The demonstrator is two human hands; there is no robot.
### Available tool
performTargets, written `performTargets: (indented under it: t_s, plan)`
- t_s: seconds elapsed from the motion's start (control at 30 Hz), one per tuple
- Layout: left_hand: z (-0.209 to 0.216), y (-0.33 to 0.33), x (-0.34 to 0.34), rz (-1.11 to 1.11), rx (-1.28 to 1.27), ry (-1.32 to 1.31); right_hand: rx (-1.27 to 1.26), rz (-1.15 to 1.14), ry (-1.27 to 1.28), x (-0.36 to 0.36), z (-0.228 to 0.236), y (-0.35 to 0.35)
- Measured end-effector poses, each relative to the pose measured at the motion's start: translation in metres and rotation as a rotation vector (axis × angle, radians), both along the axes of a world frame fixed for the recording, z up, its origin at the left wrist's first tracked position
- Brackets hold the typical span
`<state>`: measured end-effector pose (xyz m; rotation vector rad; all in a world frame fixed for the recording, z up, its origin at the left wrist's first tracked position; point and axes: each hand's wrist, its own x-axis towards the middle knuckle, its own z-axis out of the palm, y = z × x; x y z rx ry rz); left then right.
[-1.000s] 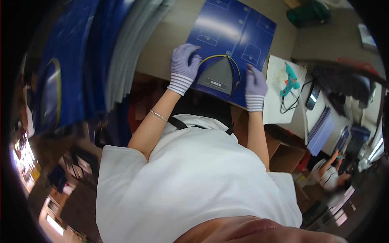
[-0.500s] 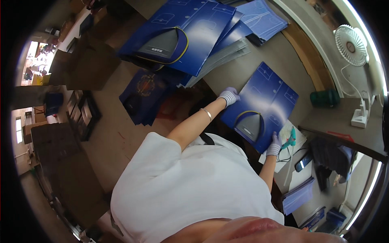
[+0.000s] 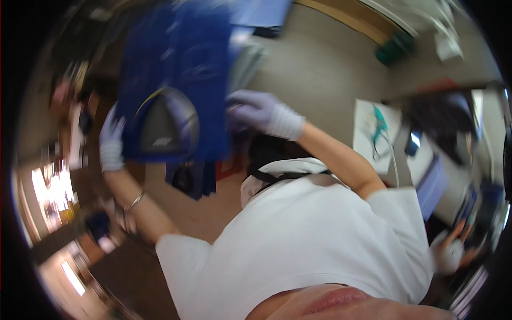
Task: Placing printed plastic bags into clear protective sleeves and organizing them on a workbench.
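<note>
A blue printed board, bearing an arched grey-and-purple piece with a yellow edge, is between my hands and blurred by motion. My gloved left hand grips its left edge near the lower corner. At the right edge, my gloved right hand has its fingers curled against the board, some of them hidden. The board overlaps the stack of similar blue boards at the upper left, so I cannot tell whether it touches them. Below it hang more dark blue pieces.
Right of me, a teal glue gun lies on a white sheet, its cord trailing. A phone and a lilac stack are nearby. Farther back are a dark green container and a white power strip.
Both hands have carried the blue board from the table on the right over to the stack at the left. The view has turned, and the fan is out of sight.
</note>
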<state>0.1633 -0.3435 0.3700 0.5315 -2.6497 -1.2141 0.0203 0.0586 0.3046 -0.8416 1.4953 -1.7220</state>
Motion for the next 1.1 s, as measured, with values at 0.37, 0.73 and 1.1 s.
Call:
performTargets:
  t_s: [0.37,0.73,1.1]
  plan:
    - [-0.030,-0.134,-0.049,0.093,-0.251,-0.656,0.499,-1.044,0.280,0.005,-0.057,0.360]
    - [0.040,0.248,-0.132,-0.379,-0.177,-0.440,1.824,-1.017,0.094,-0.007,-0.201,0.568]
    - [0.002,0.401,-0.052,-0.285,-0.110,-0.588,1.673,-1.123,0.288,-0.051,-0.205,0.569]
